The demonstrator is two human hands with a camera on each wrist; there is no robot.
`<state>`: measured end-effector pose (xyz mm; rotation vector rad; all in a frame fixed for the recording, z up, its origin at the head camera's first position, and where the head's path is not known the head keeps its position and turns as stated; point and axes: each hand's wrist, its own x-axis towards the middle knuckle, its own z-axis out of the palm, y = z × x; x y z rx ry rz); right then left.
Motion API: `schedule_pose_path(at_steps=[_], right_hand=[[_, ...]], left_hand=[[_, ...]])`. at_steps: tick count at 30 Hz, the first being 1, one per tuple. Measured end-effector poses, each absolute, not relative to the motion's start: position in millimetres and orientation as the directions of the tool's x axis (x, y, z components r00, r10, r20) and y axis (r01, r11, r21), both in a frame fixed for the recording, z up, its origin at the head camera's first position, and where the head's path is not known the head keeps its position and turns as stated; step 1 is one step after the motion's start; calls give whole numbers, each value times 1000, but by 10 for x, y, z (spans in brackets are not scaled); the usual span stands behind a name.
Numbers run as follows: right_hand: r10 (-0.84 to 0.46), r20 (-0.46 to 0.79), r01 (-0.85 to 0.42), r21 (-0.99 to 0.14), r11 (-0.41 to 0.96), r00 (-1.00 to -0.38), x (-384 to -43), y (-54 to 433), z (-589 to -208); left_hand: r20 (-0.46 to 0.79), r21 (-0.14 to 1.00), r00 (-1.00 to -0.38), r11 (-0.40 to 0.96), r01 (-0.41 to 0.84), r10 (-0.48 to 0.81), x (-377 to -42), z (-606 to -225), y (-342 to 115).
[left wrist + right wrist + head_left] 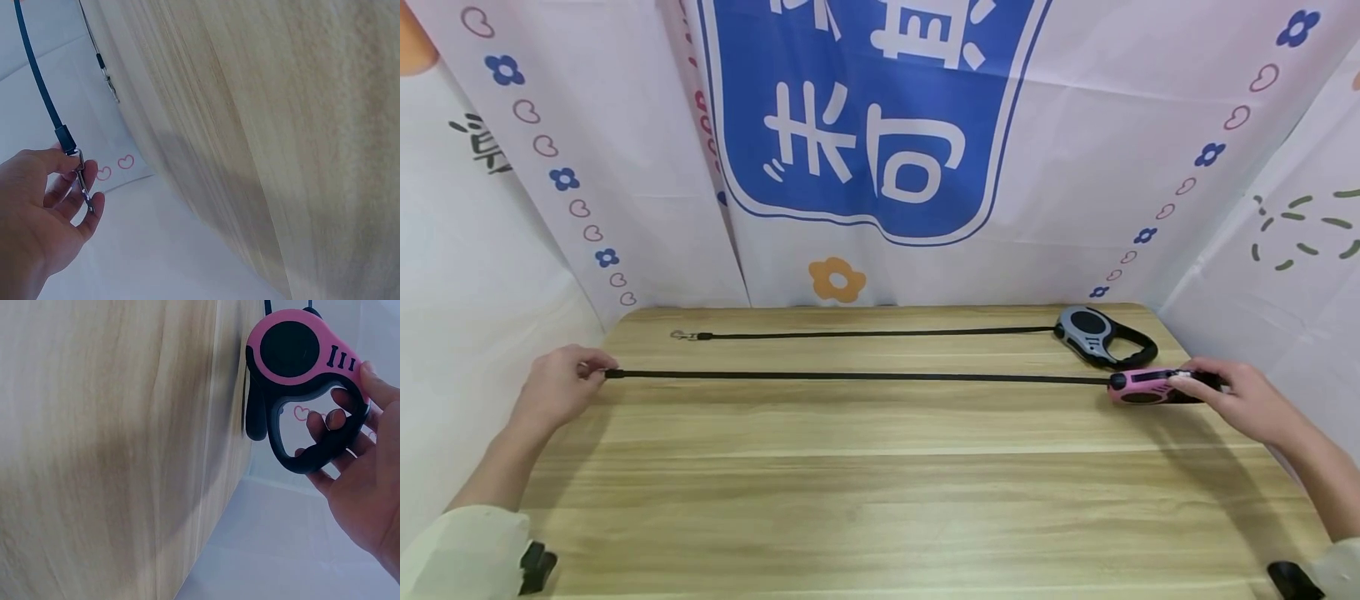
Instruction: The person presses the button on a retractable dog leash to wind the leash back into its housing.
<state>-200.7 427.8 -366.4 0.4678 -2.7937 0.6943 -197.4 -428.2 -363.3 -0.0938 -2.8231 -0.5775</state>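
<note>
My right hand (1247,398) grips the black handle of a pink retractable dog leash (290,350), its fingers curled through the loop. From the pink case a black strap (865,377) runs straight and taut across the table to the left. At the strap's far end my left hand (44,206) pinches the metal snap hook (81,181) between thumb and fingers. Behind the strap lies a second retractable leash, grey and black (1086,329). Its own cord (880,333) is stretched out leftward along the table, ending in a metal hook (683,335).
The wooden table (865,500) has rounded back corners. White printed cloth (880,275) hangs behind it and along both sides. The grey leash's handle lies close behind the pink leash.
</note>
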Motion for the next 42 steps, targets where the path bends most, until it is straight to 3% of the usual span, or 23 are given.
schedule_pose_path(at_steps=[42], right_hand=[[-176,279,-304,-532,790,-944,-2033,4214,-3669]], left_hand=[[277,367,-961,924,109,3,-1969,-3671,-4375]])
